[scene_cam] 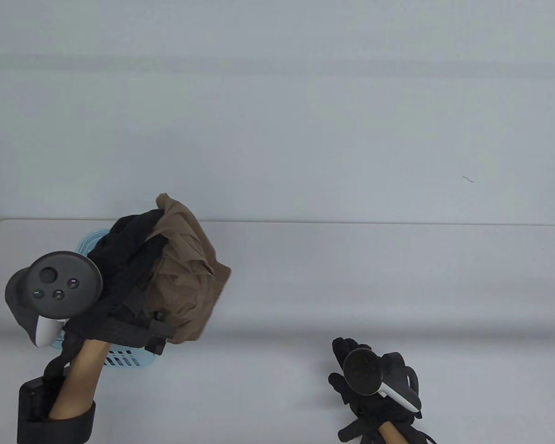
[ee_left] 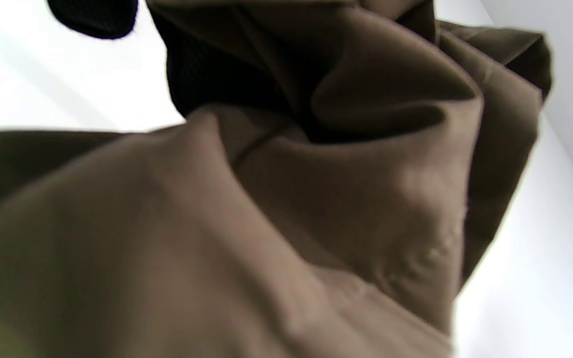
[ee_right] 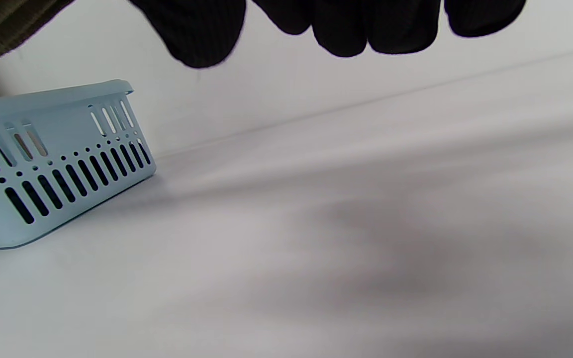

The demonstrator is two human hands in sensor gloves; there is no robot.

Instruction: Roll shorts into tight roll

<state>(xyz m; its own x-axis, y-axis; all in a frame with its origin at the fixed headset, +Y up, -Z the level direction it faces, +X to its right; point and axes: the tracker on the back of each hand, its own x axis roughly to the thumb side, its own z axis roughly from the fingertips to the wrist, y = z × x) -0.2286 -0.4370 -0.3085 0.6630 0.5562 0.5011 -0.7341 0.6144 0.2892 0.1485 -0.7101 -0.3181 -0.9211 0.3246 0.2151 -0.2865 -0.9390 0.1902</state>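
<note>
The brown shorts (scene_cam: 187, 273) hang bunched from my left hand (scene_cam: 129, 259), which grips them above the light blue basket (scene_cam: 125, 358) at the table's left. In the left wrist view the brown fabric (ee_left: 316, 199) fills the frame and a gloved fingertip (ee_left: 95, 17) shows at the top. My right hand (scene_cam: 351, 365) hovers low over the table near the front edge, right of the middle, holding nothing. Its fingertips (ee_right: 346, 30) hang apart in the right wrist view, above bare table.
The slotted basket (ee_right: 52, 169) stands at the left, partly hidden under the shorts and my left arm. The white table (scene_cam: 374, 277) stretches to the right. A pale wall rises behind the table's far edge.
</note>
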